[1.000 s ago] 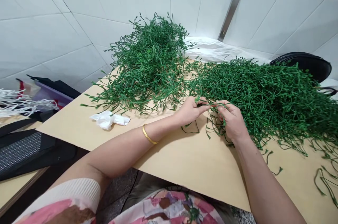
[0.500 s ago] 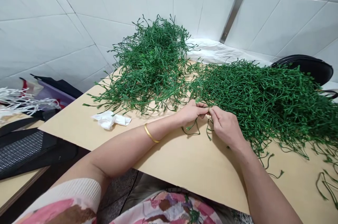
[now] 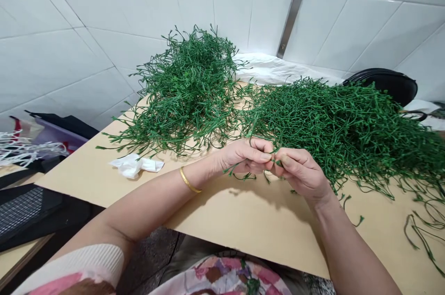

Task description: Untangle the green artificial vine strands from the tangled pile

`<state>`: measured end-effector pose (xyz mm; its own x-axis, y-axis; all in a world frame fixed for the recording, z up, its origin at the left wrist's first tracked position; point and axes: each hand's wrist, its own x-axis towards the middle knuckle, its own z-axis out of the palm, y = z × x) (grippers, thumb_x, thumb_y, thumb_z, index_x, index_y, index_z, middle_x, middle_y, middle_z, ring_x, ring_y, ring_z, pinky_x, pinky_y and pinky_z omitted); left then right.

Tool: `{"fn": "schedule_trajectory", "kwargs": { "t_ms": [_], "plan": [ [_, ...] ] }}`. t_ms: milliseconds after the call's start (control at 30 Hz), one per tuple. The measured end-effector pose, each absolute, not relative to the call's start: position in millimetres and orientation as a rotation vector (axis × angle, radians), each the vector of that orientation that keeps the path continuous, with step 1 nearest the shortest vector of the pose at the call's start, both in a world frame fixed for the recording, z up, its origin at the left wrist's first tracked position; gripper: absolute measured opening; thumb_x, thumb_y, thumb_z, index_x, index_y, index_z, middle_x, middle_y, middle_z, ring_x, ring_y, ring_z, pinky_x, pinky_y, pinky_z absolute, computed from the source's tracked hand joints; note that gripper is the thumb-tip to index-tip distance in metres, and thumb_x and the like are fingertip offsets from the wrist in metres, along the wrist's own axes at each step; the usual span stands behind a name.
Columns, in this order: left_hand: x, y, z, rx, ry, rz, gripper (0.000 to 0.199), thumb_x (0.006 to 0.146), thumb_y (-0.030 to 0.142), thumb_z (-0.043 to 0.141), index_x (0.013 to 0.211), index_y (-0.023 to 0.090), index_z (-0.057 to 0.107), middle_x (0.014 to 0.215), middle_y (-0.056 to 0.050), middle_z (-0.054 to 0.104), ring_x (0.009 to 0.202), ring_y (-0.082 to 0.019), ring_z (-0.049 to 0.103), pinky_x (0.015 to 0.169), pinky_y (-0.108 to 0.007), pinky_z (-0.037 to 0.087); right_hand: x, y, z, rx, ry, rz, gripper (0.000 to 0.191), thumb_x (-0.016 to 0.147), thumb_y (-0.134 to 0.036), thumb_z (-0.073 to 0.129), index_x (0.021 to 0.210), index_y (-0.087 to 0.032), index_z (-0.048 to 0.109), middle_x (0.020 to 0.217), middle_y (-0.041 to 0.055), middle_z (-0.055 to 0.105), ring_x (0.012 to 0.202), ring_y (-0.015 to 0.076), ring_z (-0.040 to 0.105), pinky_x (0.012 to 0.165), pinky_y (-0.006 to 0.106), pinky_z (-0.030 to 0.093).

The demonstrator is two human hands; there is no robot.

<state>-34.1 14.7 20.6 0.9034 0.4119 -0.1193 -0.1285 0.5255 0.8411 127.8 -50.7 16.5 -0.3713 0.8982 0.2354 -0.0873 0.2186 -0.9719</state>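
Observation:
My left hand (image 3: 248, 156) and my right hand (image 3: 301, 170) meet fingertip to fingertip above the tan board (image 3: 222, 221). Both are closed in a pinch on thin green cord pieces (image 3: 277, 161), whose ends stick out around the fingers and hang below my left hand. Behind my left hand rises a loose heap of green cords (image 3: 191, 86) with small knotted or tufted ends. A wider heap of the same cords (image 3: 340, 123) spreads behind and beyond my right hand. How the held cords cross between the fingertips is too small to tell.
Crumpled white tissue (image 3: 134, 165) lies on the board's left part. Loose cords (image 3: 422, 239) lie at the right. A black round-edged item (image 3: 382, 84) stands behind the right heap. White cords (image 3: 28, 147) and a black mesh item (image 3: 21, 207) are at far left. A tiled wall (image 3: 146, 3) stands behind.
Both hands have lifted slightly toward me, with the fingers turned and pressed closer together around the cords. The whole view has shifted, so the surroundings appear further left.

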Motion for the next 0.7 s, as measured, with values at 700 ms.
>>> {"fn": "schedule_trajectory", "kwargs": {
  "t_ms": [700],
  "plan": [
    [-24.1,32.7,12.2,0.562,0.596,0.682,0.014,0.076,0.017,0.054,0.078,0.006,0.062,0.066,-0.004,0.053,0.051,-0.005,0.044,0.048,-0.017,0.037,186.6,-23.6,48.8,-1.91,-1.584,-0.588,0.051,0.071,-0.043,0.06,0.113,-0.014,0.054,0.115,0.0187,0.053,0.107,0.0373,0.041,0.081,0.052,0.033]
  ]
}}
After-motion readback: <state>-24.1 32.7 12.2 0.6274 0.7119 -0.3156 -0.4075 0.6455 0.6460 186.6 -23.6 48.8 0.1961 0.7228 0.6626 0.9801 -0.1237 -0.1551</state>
